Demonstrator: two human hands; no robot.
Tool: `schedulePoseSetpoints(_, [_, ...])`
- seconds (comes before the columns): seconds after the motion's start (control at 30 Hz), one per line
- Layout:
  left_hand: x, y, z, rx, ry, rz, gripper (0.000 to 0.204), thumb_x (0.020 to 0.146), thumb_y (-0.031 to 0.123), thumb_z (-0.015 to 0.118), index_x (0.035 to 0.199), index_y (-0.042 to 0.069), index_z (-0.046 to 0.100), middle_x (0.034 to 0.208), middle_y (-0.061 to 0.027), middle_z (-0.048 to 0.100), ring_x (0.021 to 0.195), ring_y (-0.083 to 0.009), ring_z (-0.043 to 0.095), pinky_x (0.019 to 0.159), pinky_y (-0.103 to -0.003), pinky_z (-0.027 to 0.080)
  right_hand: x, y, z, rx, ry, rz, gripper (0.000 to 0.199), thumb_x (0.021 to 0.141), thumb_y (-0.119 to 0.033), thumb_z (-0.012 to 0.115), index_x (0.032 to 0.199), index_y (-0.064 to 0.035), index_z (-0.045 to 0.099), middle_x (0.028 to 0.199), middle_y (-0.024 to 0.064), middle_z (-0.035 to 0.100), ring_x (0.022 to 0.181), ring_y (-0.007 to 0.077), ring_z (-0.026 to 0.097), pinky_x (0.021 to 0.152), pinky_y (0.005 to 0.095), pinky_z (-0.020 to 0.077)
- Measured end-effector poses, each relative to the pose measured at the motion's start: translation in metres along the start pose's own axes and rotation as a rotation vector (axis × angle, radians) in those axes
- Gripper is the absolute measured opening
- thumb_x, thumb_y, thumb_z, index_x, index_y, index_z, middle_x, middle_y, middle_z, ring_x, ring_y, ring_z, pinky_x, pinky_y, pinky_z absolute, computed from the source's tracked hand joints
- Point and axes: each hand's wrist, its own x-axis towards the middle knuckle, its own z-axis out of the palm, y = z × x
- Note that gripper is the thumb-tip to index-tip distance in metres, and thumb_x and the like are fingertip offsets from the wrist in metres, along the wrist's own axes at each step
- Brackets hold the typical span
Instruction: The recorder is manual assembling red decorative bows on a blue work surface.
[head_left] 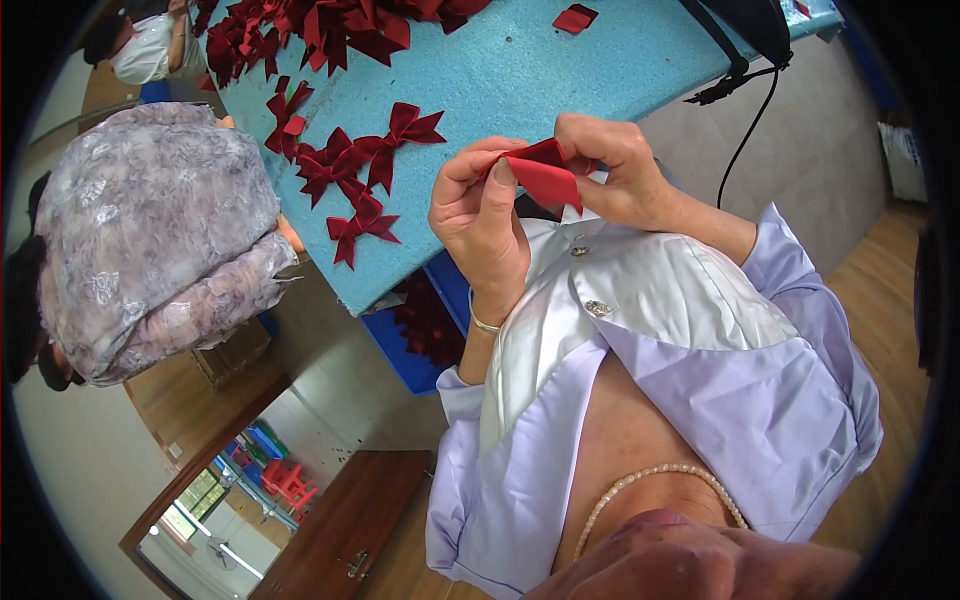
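Note:
A dark red velvet ribbon [548,180] is held up between my two hands at the table's near edge. It is folded over, with a smoother, brighter red side showing. My left hand [485,215] pinches its left end between thumb and fingers. My right hand [618,168] has curled fingers closed on the ribbon's upper right part, and those fingertips are partly hidden. To the left of my hands, finished-looking red bows [362,228] lie on the blue table [470,90], the nearest close to its left edge.
A big heap of red bows [330,25] covers the far left of the table. One small red piece [575,18] lies at the back. A blue bin [405,350] with red pieces stands below the table. A person in a grey patterned top [150,240] sits at the left. A black cord [752,140] hangs at right.

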Motion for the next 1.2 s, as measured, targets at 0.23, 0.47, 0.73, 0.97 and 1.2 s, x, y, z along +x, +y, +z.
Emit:
schedulePoseSetpoints(0.23, [0.001, 0.005, -0.002, -0.049, -0.075, 0.017, 0.011, 0.091, 0.001, 0.066, 0.101, 0.006, 0.064, 0.112, -0.0132, 0.063, 0.100, -0.0209, 0.060, 0.090, -0.035, 0.050, 0.004, -0.002, 0.004, 0.036, -0.119, -0.126, 0.016, 0.072, 0.008, 0.069, 0.085, 0.0002, 0.066, 0.066, 0.0073, 0.058, 0.055, 0.0202, 0.053, 0.048, 0.0320, 0.0375])
schedulePoseSetpoints(0.47, [0.004, 0.006, -0.003, 0.029, -0.234, 0.120, 0.010, 0.087, 0.006, 0.069, 0.095, 0.008, 0.064, 0.102, -0.0071, 0.061, 0.103, -0.0216, 0.051, 0.098, -0.039, 0.041, 0.007, -0.005, 0.004, 0.027, -0.094, -0.048, 0.023, 0.072, 0.007, 0.068, 0.093, -0.0017, 0.071, 0.074, 0.0094, 0.069, 0.063, 0.0189, 0.067, 0.054, 0.0289, 0.0485])
schedulePoseSetpoints(0.73, [0.003, 0.010, -0.001, 0.149, -0.187, 0.096, 0.011, 0.084, 0.005, 0.075, 0.088, 0.006, 0.065, 0.095, -0.0046, 0.063, 0.101, -0.0195, 0.051, 0.089, -0.032, 0.042, 0.020, -0.007, -0.007, 0.199, -0.089, 0.103, 0.033, 0.079, 0.012, 0.051, 0.105, 0.0027, 0.070, 0.098, 0.0105, 0.074, 0.088, 0.0165, 0.071, 0.080, 0.0266, 0.0558])
schedulePoseSetpoints(0.97, [-0.001, 0.013, 0.000, 0.309, -0.012, 0.074, 0.010, 0.085, 0.002, 0.074, 0.091, 0.001, 0.066, 0.099, -0.0060, 0.063, 0.100, -0.0171, 0.051, 0.092, -0.032, 0.041, 0.030, -0.009, -0.015, 0.623, -0.212, 0.207, 0.059, 0.070, 0.013, 0.039, 0.124, 0.0067, 0.062, 0.127, 0.0149, 0.063, 0.117, 0.0243, 0.062, 0.106, 0.0361, 0.0454])
schedulePoseSetpoints(1.2, [0.001, 0.014, 0.001, 0.308, 0.064, 0.073, 0.014, 0.086, 0.002, 0.074, 0.098, 0.000, 0.067, 0.106, -0.0081, 0.064, 0.102, -0.0152, 0.056, 0.089, -0.029, 0.045, 0.039, -0.013, -0.013, 0.588, -0.274, 0.085, 0.071, 0.056, 0.001, 0.047, 0.125, 0.0071, 0.062, 0.125, 0.0169, 0.064, 0.128, 0.0271, 0.051, 0.112, 0.0395, 0.0359])
